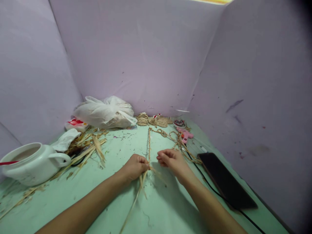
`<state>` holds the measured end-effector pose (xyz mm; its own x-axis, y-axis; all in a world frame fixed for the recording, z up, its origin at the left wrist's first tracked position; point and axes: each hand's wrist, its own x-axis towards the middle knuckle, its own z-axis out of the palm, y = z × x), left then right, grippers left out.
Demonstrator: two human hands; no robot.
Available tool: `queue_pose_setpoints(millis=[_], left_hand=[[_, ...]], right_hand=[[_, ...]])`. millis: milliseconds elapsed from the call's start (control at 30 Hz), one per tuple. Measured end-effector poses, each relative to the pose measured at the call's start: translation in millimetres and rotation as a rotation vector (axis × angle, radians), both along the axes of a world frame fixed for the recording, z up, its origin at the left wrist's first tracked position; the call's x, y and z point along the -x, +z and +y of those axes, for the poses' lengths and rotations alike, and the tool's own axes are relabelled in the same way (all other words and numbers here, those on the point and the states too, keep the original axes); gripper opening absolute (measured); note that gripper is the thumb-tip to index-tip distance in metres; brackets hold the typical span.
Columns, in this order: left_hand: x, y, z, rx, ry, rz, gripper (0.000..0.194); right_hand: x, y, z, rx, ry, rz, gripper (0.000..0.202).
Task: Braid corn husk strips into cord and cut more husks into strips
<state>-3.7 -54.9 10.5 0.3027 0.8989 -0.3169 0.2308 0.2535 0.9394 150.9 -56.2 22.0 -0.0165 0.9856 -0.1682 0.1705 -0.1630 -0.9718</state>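
Note:
A thin braid (149, 143) of tan dried plant fibre runs straight toward me over the green tabletop. My left hand (136, 167) is closed, pinching the braid's near end. Loose fibre strands (142, 182) fan out below those fingers, one trailing to the bottom edge. To the right of the braid is my right hand (173, 161), fingers curled together; whether a strand is between them is hidden. One blurred strand passes beneath it. From its far end, the braid continues right into a loose tangle of braided cord (180, 138).
Left stand a white pot (31, 164) with a red-handled thing inside and loose dry fibre (97, 149). Behind are a white plastic bag (104, 112) and woven pieces (156, 121). Right lie a pink glue gun (185, 135), a black phone (225, 178) and a cable (212, 188). Pale panels surround the tabletop.

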Motion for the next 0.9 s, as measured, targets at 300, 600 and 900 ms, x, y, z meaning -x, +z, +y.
queue_pose_setpoints(millis=[300,600,900], left_hand=[[1,-4.0,3,-0.069,-0.086,0.048,0.019],[10,11.4,2,-0.147,-0.122,0.493,0.015],[19,9.7,10,-0.148,-0.178,0.415,0.013]], right_hand=[[28,-22.8,-12,0.103,0.215,-0.04,0.018],[26,-31.0,-8,0.036,0.113,-0.002,0.015],[27,-22.3,-12,0.108,0.096,0.067,0.018]])
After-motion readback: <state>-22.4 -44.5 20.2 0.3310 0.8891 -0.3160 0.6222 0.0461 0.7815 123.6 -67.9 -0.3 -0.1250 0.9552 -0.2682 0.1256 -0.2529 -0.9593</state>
